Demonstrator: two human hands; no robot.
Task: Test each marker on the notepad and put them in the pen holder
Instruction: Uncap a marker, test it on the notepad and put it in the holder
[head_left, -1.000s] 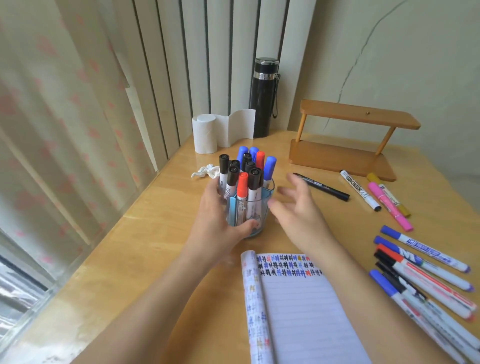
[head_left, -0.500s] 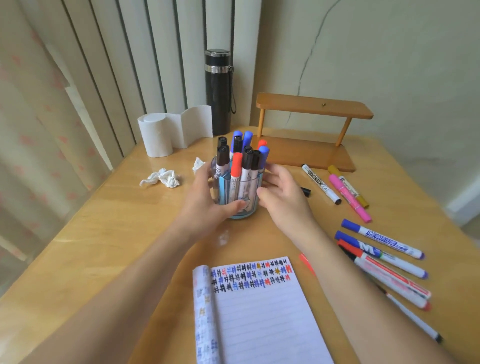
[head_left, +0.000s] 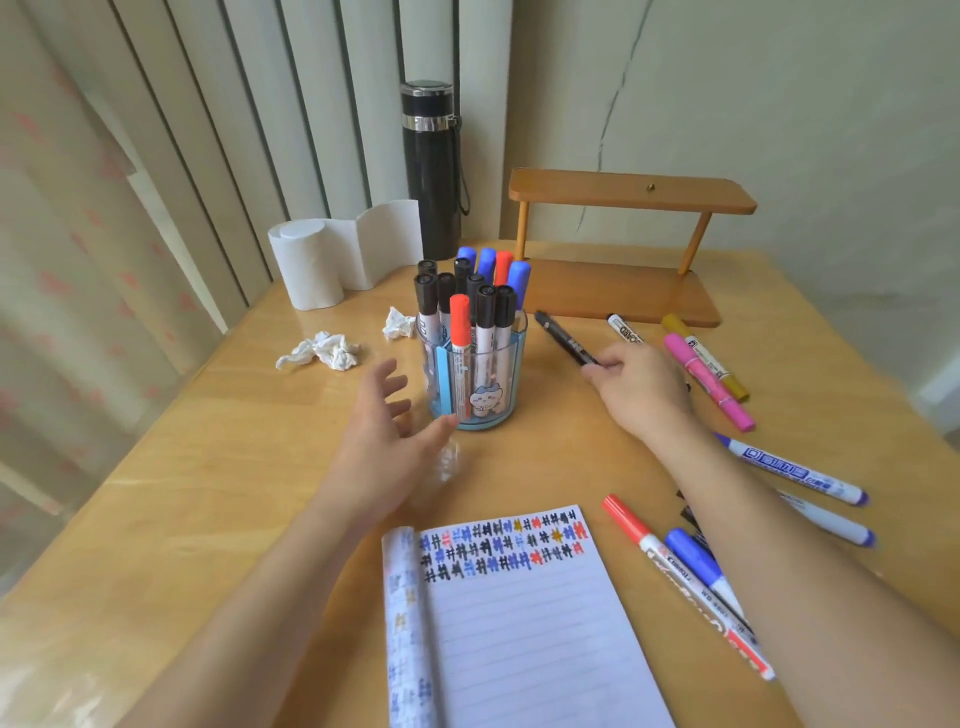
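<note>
Just right of pen holder (head_left: 470, 374), right hand (head_left: 641, 395) pinches near end of black marker (head_left: 563, 340); left hand (head_left: 387, 415) open, empty, beside holder. Lift clear of neighbours, uncap, scribble on notepad (head_left: 519, 623) bare lines, recap firmly.

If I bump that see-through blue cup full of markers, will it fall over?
Probably top-heavy: the capped markers stand well above the rim of the clear blue plastic pen holder, so a high bump might tip it. A low push would likely just slide it, since the wooden table looks glossy. Its base seems wide, which should help.
</note>
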